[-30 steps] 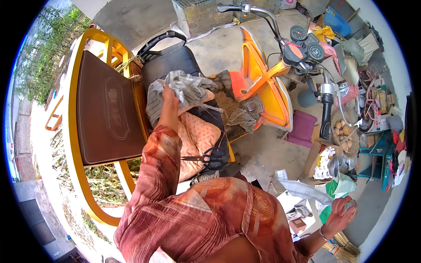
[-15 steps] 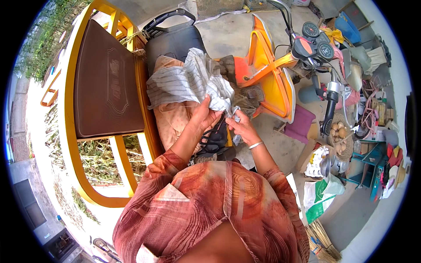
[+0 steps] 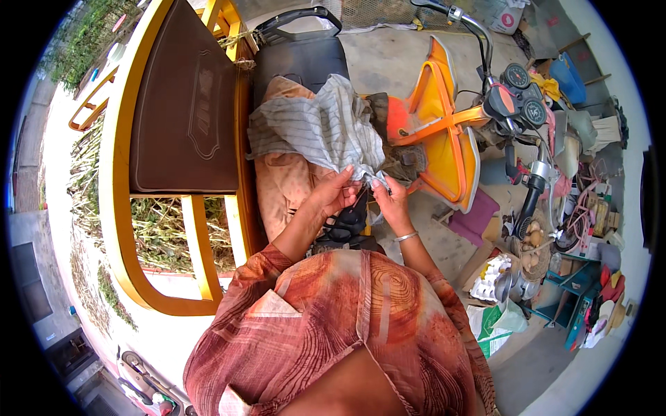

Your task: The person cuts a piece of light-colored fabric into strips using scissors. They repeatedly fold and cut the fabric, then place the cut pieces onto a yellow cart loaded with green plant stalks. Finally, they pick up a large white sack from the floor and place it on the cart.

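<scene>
A pale grey striped cloth lies bunched over the black seat of a three-wheeled vehicle. Its near right corner is pinched between the thumb and fingers of my left hand. Close beside it, my right hand, with a silver bangle at the wrist, grips the same edge. A peach-coloured cloth is spread beneath the striped one. Under my hands, a dark strap-like thing shows in part; its kind is unclear.
A yellow frame with a brown padded panel rises at the left. To the right stand the orange-yellow front shield and a black handlebar grip. A basket of round brown things, egg trays and a teal cabinet stand farther right.
My view has shifted, so the scene sits farther right. Both hands still hold the cloth's edge, and the fingers of my left hand have changed position slightly.
</scene>
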Motion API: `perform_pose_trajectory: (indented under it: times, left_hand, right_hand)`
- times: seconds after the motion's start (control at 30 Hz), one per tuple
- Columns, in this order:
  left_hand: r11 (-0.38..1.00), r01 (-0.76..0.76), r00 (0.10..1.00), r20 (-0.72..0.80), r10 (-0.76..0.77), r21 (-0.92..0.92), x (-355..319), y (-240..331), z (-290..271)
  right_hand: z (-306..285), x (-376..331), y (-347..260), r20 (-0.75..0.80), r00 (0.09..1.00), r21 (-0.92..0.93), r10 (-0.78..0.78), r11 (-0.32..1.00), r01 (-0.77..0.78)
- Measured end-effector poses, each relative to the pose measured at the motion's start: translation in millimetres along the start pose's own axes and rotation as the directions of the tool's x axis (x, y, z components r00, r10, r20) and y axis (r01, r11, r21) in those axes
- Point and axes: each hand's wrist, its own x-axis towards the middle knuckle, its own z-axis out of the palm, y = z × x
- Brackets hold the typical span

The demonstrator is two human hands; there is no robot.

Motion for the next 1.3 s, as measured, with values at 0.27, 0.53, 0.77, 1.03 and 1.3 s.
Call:
perform_pose_trajectory:
  times: [0.27, 0.53, 0.77, 1.03, 1.3]
  left_hand:
    - [0.962, -0.111, 0.967, -0.197, 0.163, 0.249, -16, -11, 34]
    - [0.93, -0.221, 0.956, -0.125, 0.266, 0.295, -22, -14, 45]
    - [0.939, -0.212, 0.969, -0.069, 0.238, 0.271, -21, -14, 37]
    - [0.918, -0.205, 0.967, -0.074, 0.243, 0.339, -24, -13, 36]
    - [0.917, -0.229, 0.955, -0.107, 0.277, 0.326, -31, -15, 36]
  right_hand:
    - [1, -4, -19, 0.053, 0.909, -0.449, -0.414, 0.803, 0.392]
    - [6, -16, -31, 0.128, 0.901, -0.765, -0.414, 0.537, 0.355]
    - [5, -16, -36, 0.141, 0.91, -0.775, -0.39, 0.529, 0.346]
    - [8, -16, -28, 0.08, 0.918, -0.671, -0.388, 0.66, 0.338]
    - [-1, -18, -41, -0.09, 0.922, -0.29, -0.377, 0.895, 0.338]
